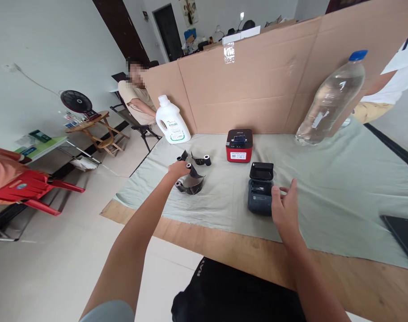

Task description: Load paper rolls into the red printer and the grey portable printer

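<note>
My left hand (179,169) is closed on a small black ribbon roll (189,166), whose loose glossy strip trails to the right. Close by lie more black rolls with their strips unwound: one (207,159) behind it, another (179,186) in front, and one (182,156) partly hidden beyond my hand. On the right, a small dark portable printer (259,203) has its lid (261,171) raised. My right hand (286,205) is open beside the printer's right edge, thumb and fingers apart; whether the thumb touches the casing I cannot tell.
A red and black box-shaped device (239,146) stands behind the printer. A white jug (173,121) and a large water bottle (334,98) stand before a cardboard screen (240,89). A dark flat device (403,235) lies at the right. Other people sit beyond the table.
</note>
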Demonstrator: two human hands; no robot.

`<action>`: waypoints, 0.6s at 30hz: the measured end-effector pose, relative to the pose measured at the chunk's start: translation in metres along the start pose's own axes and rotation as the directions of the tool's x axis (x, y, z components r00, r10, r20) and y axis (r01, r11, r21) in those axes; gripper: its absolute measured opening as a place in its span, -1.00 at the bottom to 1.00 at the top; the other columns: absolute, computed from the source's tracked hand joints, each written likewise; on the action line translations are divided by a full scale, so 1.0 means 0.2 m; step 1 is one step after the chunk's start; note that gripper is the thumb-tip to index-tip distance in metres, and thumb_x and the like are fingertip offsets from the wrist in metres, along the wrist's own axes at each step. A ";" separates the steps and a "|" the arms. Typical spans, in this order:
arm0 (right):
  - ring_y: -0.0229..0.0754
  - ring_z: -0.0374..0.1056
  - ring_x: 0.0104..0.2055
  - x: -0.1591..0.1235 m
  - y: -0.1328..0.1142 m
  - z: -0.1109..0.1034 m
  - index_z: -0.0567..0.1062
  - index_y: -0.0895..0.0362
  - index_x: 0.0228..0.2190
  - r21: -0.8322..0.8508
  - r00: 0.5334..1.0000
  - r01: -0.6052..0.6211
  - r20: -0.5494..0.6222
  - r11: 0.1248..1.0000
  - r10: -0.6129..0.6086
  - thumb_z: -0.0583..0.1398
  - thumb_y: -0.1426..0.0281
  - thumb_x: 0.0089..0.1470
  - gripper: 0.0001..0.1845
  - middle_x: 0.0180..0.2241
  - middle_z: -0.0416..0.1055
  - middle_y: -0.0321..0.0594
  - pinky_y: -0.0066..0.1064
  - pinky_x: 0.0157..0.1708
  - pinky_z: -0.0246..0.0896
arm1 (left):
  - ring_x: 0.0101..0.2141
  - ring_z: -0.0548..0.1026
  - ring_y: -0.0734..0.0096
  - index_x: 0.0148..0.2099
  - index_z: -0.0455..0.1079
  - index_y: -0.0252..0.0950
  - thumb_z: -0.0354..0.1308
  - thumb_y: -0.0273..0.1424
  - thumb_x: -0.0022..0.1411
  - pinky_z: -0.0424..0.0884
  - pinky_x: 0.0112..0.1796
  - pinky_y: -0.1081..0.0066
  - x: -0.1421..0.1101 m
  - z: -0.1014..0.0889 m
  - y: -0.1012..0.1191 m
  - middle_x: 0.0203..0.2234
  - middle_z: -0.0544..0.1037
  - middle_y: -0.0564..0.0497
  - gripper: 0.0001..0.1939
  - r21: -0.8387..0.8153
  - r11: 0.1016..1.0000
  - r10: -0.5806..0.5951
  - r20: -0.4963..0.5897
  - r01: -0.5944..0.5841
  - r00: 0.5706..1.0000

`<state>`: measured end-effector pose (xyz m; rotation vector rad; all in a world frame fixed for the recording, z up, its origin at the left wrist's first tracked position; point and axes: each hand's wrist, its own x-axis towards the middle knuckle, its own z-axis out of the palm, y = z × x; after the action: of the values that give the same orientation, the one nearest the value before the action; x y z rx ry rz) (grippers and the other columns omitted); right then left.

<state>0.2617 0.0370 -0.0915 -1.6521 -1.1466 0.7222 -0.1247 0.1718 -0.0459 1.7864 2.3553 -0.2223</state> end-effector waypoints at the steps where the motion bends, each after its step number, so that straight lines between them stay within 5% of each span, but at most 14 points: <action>1: 0.01 0.35 -0.14 0.00 0.00 0.00 -0.17 0.19 0.45 -0.009 1.000 0.003 -0.003 1.000 -0.003 0.03 -0.15 0.21 0.05 0.16 0.25 0.14 -0.02 0.00 0.31 | -0.02 0.57 -0.07 -0.07 0.54 -0.12 0.21 -0.19 0.09 0.48 -0.06 0.12 -0.01 0.00 0.01 -0.05 0.62 -0.14 -0.66 0.015 1.000 -0.001 0.006 0.001 1.000; 6: 0.00 0.35 -0.15 0.00 0.00 0.01 -0.16 0.21 0.45 -0.027 1.000 0.002 0.007 1.000 -0.002 0.02 -0.14 0.22 0.04 0.16 0.23 0.15 -0.03 0.01 0.30 | 0.08 0.51 -0.16 0.13 0.47 -0.07 0.23 -0.17 0.11 0.45 0.01 0.00 -0.02 -0.06 0.01 0.12 0.53 -0.18 -0.49 0.079 0.997 0.020 0.036 -0.023 0.999; 11: -0.03 0.33 -0.16 -0.01 -0.01 0.00 -0.17 0.22 0.45 -0.021 1.000 0.020 0.006 1.000 -0.020 0.02 -0.14 0.23 0.04 0.17 0.21 0.15 -0.03 0.03 0.28 | 0.28 0.28 -0.10 0.31 0.29 0.15 0.36 -0.14 0.05 0.33 0.17 0.03 -0.05 -0.11 0.03 0.36 0.27 0.00 -0.24 0.081 0.971 0.226 0.010 -0.226 0.974; 15: -0.04 0.32 -0.18 -0.01 0.00 0.01 -0.15 0.21 0.45 -0.019 0.999 0.036 0.003 0.999 -0.036 0.02 -0.13 0.23 0.03 0.16 0.21 0.16 -0.01 0.02 0.28 | 0.27 0.24 -0.04 0.03 0.58 0.03 0.25 -0.17 0.24 0.21 0.25 0.03 -0.05 -0.07 0.06 0.33 0.30 0.07 -0.70 0.052 0.925 0.380 -0.102 -0.377 0.919; 18: -0.02 0.31 -0.16 0.00 0.02 0.01 -0.13 0.16 0.44 -0.025 0.998 0.065 -0.008 0.998 -0.065 0.02 -0.14 0.23 0.00 0.16 0.21 0.13 0.01 0.05 0.27 | 0.21 0.30 -0.01 -0.17 0.64 -0.08 0.16 -0.20 0.33 0.27 0.20 0.05 -0.02 -0.03 0.07 0.25 0.40 0.04 -0.78 0.013 0.917 0.396 -0.167 -0.399 0.903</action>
<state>0.2607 0.0367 -0.0969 -1.6292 -1.2013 0.6617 -0.1103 0.1729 -0.0392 2.3014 2.0132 0.0112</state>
